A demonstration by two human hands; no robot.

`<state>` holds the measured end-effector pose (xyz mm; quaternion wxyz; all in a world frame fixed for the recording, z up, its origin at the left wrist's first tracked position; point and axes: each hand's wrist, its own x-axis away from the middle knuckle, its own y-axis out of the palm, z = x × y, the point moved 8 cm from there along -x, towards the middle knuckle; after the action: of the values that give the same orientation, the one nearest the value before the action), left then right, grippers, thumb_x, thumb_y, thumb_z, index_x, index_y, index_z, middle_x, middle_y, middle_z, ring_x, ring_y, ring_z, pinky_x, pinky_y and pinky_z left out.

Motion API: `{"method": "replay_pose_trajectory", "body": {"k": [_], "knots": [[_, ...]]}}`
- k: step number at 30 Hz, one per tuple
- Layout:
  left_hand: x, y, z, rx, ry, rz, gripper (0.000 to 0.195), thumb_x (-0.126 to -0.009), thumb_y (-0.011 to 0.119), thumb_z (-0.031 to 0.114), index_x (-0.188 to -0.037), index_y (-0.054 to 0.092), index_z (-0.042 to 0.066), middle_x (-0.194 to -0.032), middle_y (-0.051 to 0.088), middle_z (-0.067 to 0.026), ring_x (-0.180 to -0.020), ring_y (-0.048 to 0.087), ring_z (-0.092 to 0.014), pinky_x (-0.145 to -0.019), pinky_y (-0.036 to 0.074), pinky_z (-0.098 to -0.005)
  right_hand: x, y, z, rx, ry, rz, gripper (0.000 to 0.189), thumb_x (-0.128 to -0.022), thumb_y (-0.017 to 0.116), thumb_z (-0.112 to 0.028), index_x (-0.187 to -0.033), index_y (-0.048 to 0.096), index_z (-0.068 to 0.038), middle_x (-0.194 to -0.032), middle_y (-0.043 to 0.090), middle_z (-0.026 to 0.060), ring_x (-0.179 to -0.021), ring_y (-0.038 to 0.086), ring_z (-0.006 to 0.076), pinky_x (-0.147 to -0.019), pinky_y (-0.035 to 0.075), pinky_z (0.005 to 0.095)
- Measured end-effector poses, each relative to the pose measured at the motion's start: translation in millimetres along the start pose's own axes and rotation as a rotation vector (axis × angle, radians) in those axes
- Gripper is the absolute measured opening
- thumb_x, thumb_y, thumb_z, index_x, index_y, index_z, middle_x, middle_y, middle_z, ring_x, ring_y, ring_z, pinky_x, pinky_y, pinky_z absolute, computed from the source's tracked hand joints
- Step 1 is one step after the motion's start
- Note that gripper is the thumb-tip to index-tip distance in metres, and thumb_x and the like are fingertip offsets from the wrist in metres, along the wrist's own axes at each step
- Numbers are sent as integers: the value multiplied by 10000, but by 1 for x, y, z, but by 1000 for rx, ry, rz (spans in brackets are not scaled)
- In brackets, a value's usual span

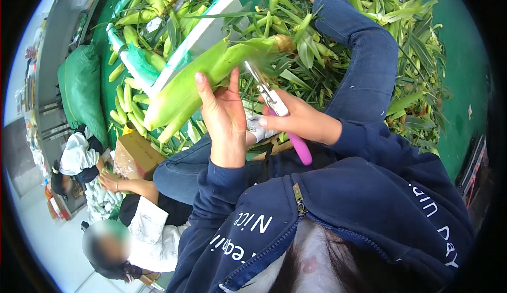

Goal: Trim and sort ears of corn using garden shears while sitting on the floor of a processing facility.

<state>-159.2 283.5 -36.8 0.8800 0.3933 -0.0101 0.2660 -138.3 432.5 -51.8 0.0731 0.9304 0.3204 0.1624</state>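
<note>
Across the middle of the view lies a large ear of corn (186, 87) in its green husk, tilted, with brown silk at its upper right end. My left hand (225, 115) supports it from below, thumb along the near side. A smaller green ear or husk piece lies along its lower edge. In my right hand (307, 115) are pruning shears (275, 99) with a pink-purple handle. Their blades point up toward the husk near the silk end; blur hides whether they touch it.
A white foam box (216, 27) lined with green plastic holds unhusked corn. Loose husks (416, 47) pile around my legs. Several slim green ears (134, 107) lie by a cardboard box (138, 154). A green sack (81, 87) and two co-workers (156, 229) are at left.
</note>
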Motion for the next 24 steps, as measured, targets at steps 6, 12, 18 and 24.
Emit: {"method": "replay_pose_trajectory", "body": {"k": [6, 12, 18, 24], "knots": [[26, -8, -20, 78, -114, 102, 491, -889, 660, 314, -1249, 474, 36, -1281, 530, -124, -1175, 537, -262, -1027, 465, -461, -14, -24, -3, 340, -160, 224, 683, -713, 743, -396, -1152, 523, 78, -911, 639, 225, -817, 636, 348, -753, 498, 370], [24, -24, -35, 173, -330, 186, 415, -893, 636, 387, -1161, 551, 82, -1134, 626, -69, -1046, 609, -240, -883, 555, -403, 4, -28, 2, -15, 20, 101, 292, -804, 709, -203, -971, 613, 16, -780, 636, 65, -706, 616, 145, -662, 497, 288], [34, -39, -57, 150, -625, 147, 484, -875, 608, 501, -1154, 557, 109, -1059, 653, -54, -939, 649, -214, -727, 599, -328, 11, -56, 15, -281, -12, 210, 372, -833, 670, -65, -1179, 534, -42, -961, 616, 25, -806, 569, 80, -693, 467, 219], [57, -43, -72, -81, -708, 199, 602, -857, 518, 636, -1160, 546, 117, -1029, 624, -51, -831, 636, -172, -687, 581, -277, -11, -41, -9, -72, -200, 259, 305, -809, 699, -48, -1086, 571, -62, -841, 539, -33, -763, 512, 51, -676, 434, 209]]}}
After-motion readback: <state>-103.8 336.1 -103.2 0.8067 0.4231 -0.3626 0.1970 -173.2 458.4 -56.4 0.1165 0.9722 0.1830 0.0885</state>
